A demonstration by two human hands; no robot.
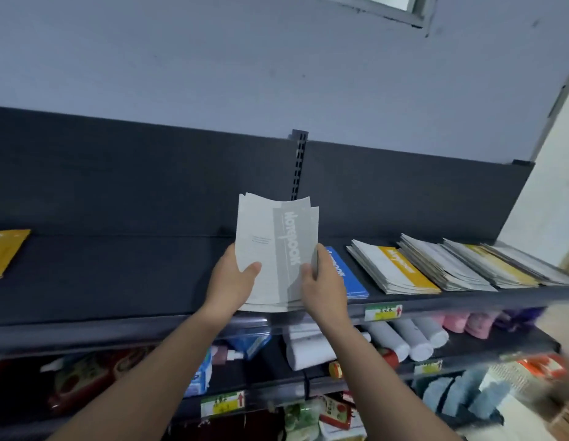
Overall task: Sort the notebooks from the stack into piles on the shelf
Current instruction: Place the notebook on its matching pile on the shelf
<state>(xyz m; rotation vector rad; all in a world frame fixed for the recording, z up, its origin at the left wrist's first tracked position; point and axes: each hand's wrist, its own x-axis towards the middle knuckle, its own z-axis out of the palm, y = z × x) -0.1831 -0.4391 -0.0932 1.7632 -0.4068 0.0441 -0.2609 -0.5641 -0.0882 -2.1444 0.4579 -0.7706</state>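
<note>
Grey-banded white notebooks [277, 249], a blue notebook [353, 278] and yellow-striped piles [404, 268] against a dark charcoal shelf [117, 275].

White bottles [413, 340] lie at 5 o'clock in the view, pink packs [467, 323] at their 3 o'clock, a price label [383, 312] at their 11 o'clock, blue cloths [461, 396] at their 5 o'clock.

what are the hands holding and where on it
A stack of grey notebooks: left hand grips its lower left edge, right hand its lower right edge.
</note>
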